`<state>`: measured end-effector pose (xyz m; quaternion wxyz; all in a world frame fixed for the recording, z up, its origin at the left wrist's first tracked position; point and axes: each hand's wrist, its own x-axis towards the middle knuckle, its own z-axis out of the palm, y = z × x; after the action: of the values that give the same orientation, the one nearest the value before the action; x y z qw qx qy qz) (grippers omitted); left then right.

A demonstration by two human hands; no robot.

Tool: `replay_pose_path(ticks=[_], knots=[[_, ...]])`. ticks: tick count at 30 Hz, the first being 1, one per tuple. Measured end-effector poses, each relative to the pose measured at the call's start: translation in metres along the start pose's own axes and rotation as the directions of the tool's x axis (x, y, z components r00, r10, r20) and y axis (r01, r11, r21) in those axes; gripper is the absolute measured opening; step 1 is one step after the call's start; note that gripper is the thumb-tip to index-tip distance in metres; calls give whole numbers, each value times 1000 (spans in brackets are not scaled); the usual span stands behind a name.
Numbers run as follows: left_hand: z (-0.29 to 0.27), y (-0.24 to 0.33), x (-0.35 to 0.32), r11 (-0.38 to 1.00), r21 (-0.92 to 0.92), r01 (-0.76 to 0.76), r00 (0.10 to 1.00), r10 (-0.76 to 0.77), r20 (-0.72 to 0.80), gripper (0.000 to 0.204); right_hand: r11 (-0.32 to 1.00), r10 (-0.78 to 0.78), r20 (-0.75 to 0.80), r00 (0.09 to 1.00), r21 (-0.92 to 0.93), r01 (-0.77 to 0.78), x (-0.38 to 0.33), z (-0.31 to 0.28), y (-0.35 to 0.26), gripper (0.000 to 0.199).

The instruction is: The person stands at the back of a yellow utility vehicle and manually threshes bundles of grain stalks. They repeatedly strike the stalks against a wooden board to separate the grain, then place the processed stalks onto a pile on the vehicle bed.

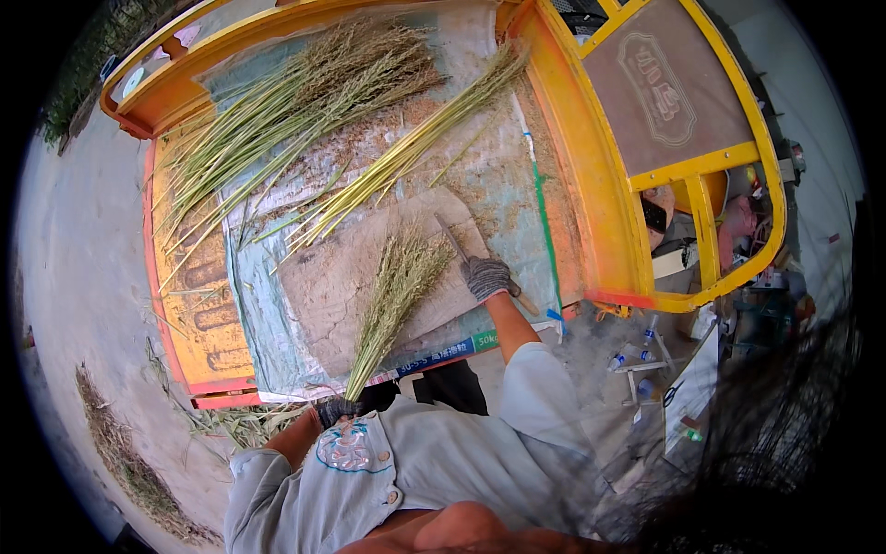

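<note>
At the tailgate edge, near my body, my left hand (337, 409) in a dark knit glove is closed round the stems of a bunch of seed-headed stalks (395, 291). The heads fan out away from me over a flat, worn grey-brown board (323, 309). To the right of the bunch, my right hand (487, 279), in a grey knit glove, grips a long narrow metal tool (450, 236) with a wooden handle. Its shaft points away and left, over the board, apart from the stems. Fingers of the left hand are partly hidden.
A large pile of seed-headed stalks (305, 102) and a thinner bundle (406, 148) lie on plastic sheeting (263, 314) in a yellow cart bed (189, 245). Loose seed is scattered there. A yellow frame (771, 185) stands right. Bottles and clutter lie on the ground right.
</note>
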<state>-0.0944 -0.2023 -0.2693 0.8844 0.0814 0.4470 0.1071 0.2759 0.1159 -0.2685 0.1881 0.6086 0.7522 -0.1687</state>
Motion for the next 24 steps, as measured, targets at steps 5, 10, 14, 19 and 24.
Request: replay_pose_path(ticks=[5,10,14,19,24], knots=[[11,-8,-6,1000,-12,22,1000,-22,-9,21,971,210,-34,977,120,-205,14,-10,20,45],[30,-1,-8,1000,1,7,1000,-7,0,22,912,311,-104,945,313,-266,-18,-7,35,48],[48,10,8,997,-17,-71,997,71,0,24,967,-113,-380,918,169,189,-101,1,-19,37],[31,-4,41,956,-212,-201,976,176,-131,34,901,-408,-43,912,140,410,-141,0,-81,45],[7,-35,69,973,128,-192,863,229,-450,37,923,-343,98,934,219,316,-133,38,-84,48]])
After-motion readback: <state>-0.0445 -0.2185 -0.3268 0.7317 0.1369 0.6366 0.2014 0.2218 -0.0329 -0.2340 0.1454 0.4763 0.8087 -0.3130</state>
